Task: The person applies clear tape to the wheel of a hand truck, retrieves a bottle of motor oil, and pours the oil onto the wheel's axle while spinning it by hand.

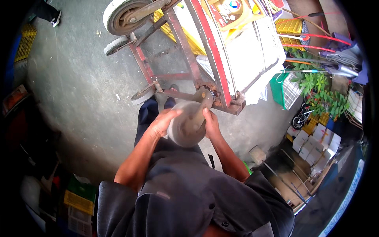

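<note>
Grey concrete floor point(94, 98) is visible beneath. One pale grey wheel point(183, 133), slightly blurred, with a brownish centre, is clasped at opposite sides between left hand point(162, 123) and right hand point(211, 124). It is joined by one metal bracket point(205, 102) to one red metal frame point(213, 53). Three further wheels point(117, 24) are seen at the frame's left.

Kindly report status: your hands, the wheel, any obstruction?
Left hand, right hand holding wheel, one each side. Wheel blurred, near corner of red cart frame. Metal arm crosses wheel's face.
</note>
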{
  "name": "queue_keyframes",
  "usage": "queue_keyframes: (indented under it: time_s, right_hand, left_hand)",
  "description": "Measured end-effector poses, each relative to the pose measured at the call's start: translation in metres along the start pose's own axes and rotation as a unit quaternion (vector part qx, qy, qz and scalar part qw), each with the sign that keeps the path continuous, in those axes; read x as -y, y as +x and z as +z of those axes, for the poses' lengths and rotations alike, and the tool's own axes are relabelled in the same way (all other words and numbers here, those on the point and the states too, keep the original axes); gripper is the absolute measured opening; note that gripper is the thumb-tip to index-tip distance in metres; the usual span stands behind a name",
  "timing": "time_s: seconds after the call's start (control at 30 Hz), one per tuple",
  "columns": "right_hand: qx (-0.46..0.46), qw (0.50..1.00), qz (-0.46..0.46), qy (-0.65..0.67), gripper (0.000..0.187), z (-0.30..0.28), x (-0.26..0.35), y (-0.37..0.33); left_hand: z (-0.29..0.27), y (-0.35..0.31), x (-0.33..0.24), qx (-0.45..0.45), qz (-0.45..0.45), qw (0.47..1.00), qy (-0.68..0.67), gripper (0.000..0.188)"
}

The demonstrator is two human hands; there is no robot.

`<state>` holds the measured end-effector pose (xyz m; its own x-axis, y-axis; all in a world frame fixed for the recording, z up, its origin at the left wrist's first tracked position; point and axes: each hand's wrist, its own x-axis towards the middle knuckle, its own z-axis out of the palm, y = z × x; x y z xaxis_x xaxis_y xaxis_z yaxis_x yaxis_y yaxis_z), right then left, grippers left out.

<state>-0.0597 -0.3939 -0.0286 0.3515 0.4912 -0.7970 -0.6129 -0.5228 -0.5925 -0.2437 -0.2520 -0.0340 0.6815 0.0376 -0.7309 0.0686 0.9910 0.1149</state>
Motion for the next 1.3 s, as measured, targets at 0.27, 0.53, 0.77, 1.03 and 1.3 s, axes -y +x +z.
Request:
queue_keyframes:
  time_s: [0.27,0.53,0.77,1.03,1.3]
  right_hand:
    - [-0.022,0.999,0.023,-0.017,0.047,-0.003,0.003,-0.001]
    - [-0.038,0.995,0.062,-0.07,0.055,-0.002,0.017,-0.004]
    - [-0.018,0.999,0.006,-0.048,0.05,-0.022,-0.01,-0.001]
    - [-0.024,0.997,0.034,-0.057,0.053,0.001,0.013,-0.005]
    - [-0.039,0.992,0.004,-0.119,0.046,-0.005,0.004,-0.004]
  left_hand:
    - [0.002,0.004,-0.006,0.014,0.016,1.0,-0.005,0.052]
    - [-0.003,0.008,0.004,0.005,0.026,1.0,0.003,0.052]
    - [0.008,-0.001,-0.007,0.016,0.029,0.998,0.044,0.057]
    - [-0.006,0.006,-0.002,0.014,0.02,0.999,0.047,0.056]
    - [0.008,-0.011,-0.017,0.011,0.07,0.987,0.143,0.063]
